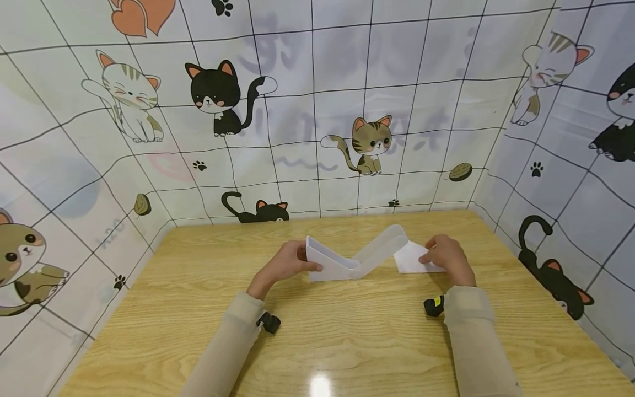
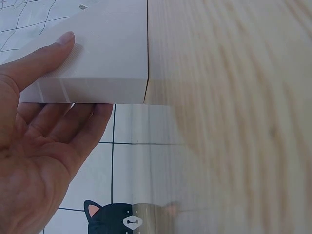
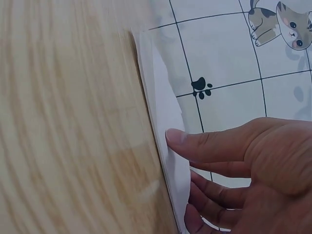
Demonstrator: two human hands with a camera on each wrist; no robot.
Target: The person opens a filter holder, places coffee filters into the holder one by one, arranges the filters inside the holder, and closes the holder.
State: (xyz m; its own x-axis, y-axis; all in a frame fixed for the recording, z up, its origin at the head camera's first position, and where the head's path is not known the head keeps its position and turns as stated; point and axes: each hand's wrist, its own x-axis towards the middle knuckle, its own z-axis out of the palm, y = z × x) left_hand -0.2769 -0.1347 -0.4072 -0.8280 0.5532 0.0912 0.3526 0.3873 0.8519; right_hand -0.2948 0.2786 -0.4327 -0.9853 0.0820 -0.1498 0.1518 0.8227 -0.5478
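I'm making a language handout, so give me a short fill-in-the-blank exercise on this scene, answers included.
1. In the head view, the flat white piece is to the ____ of the white holder gripped by the left hand.
2. The right hand pinches that piece between its ____ and fingers.
3. The animals printed on the backdrop are all ____.

Missing words: right; thumb; cats.

Head cam looks fwd/down at both hands (image 1: 286, 261) (image 1: 446, 256) from above; wrist cams view each close-up, table (image 1: 347, 325) shared w/ head.
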